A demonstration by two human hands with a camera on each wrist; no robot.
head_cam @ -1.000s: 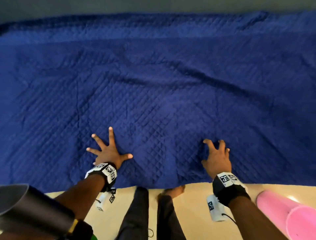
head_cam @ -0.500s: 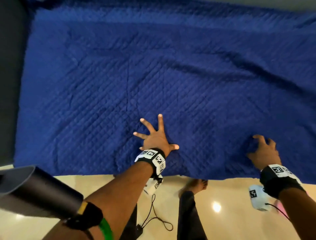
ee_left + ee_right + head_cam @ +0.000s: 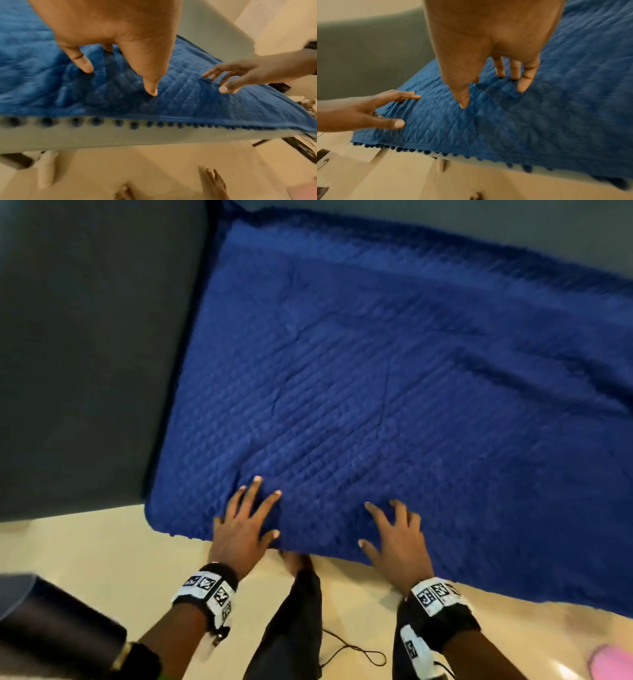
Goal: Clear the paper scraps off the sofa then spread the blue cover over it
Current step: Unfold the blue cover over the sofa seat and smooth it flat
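I'm pressing both grips flat, fingers splayed, holding nothing, on the cover [image 3: 394, 378] near its front hem; w/ its long axis running left-right along the sofa [image 3: 85, 354], left hand [image 3: 239, 529] is sitting nearer the left corner than right hand [image 3: 399, 539].

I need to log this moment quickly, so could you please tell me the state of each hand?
Left hand: open, fingers spread on the cover.
Right hand: open, fingers spread on the cover, holding nothing.
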